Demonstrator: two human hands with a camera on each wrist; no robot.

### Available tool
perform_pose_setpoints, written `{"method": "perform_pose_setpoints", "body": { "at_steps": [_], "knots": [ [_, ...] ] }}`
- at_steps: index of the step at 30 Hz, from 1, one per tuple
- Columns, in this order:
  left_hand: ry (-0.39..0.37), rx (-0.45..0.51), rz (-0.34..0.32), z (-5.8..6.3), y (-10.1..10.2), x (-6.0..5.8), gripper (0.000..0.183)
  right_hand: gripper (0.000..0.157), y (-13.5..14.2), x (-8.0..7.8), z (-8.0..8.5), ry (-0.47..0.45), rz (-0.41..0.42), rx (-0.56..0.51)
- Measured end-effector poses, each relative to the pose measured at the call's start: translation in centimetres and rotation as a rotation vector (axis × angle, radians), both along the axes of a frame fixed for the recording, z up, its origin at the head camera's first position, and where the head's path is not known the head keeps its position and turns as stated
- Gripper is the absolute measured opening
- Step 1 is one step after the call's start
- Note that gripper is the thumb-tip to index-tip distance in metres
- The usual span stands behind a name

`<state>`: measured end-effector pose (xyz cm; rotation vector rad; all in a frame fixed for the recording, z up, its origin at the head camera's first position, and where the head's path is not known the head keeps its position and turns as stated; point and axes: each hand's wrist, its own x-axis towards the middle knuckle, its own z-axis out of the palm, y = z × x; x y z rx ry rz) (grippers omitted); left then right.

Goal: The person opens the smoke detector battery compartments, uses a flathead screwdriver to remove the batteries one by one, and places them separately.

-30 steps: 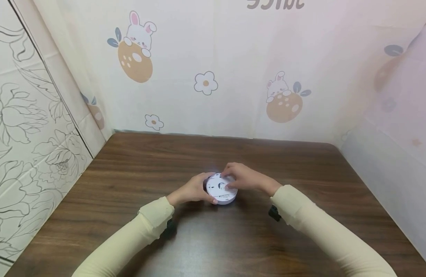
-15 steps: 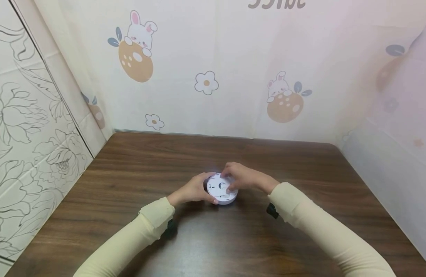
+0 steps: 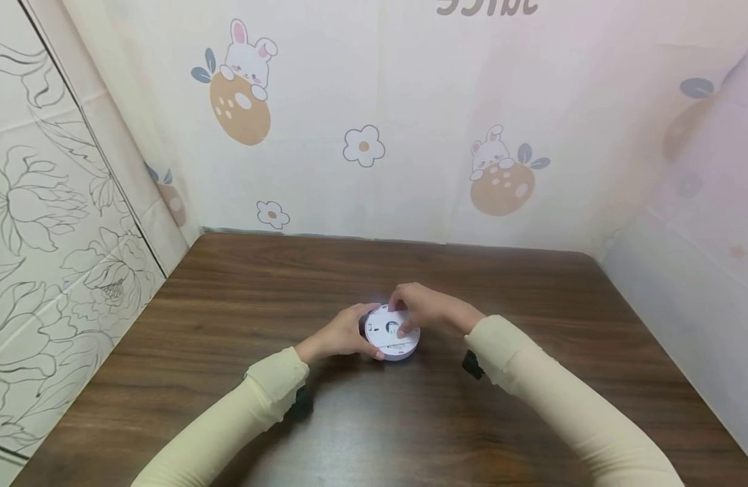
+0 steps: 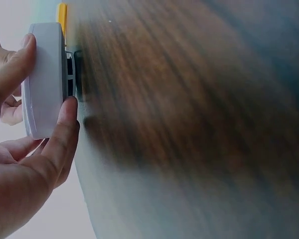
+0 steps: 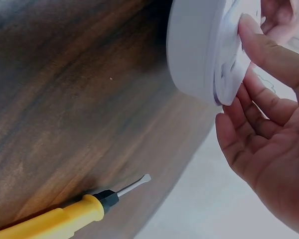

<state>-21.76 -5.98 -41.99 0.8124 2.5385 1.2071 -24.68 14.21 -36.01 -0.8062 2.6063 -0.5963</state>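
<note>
Device [image 3: 388,341], white and round, is found in the head view near the middle of the brown worktop [image 3: 374,426]; the left hand [image 3: 348,331] grips its rim at nine o'clock, and the right hand [image 3: 424,308] pinches it from two o'clock. In the left wrist view, a yellow piece [image 4: 62,17] shows at twelve o'clock. In the right wrist view, the right thumb presses its face, and a yellow screwdriver [image 5: 70,217] lies toward seven o'clock.
</note>
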Motion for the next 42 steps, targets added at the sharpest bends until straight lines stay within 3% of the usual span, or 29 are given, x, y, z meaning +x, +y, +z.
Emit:
{"method": "perform_pose_setpoints", "body": {
  "at_steps": [7,13,19,35,42],
  "knots": [
    [-0.011,0.018,-0.005,0.0,0.0,0.2,0.093,0.029,0.3,-0.7,0.0,-0.025,0.03,-0.013],
    [-0.009,0.007,0.002,0.1,0.0,0.2,0.094,0.019,1.1,-1.4,-0.1,-0.031,0.085,-0.075],
    [-0.01,0.005,0.006,0.1,0.0,0.2,0.094,0.016,1.4,-1.6,0.1,-0.063,0.09,-0.132],
    [-0.027,0.041,-0.007,0.1,-0.1,0.3,0.09,0.018,2.4,-1.8,0.1,-0.188,0.004,-0.214],
    [-0.036,0.045,0.003,0.0,0.0,0.3,0.085,0.018,2.9,-2.3,0.1,-0.253,-0.072,-0.284]
  ]
}}
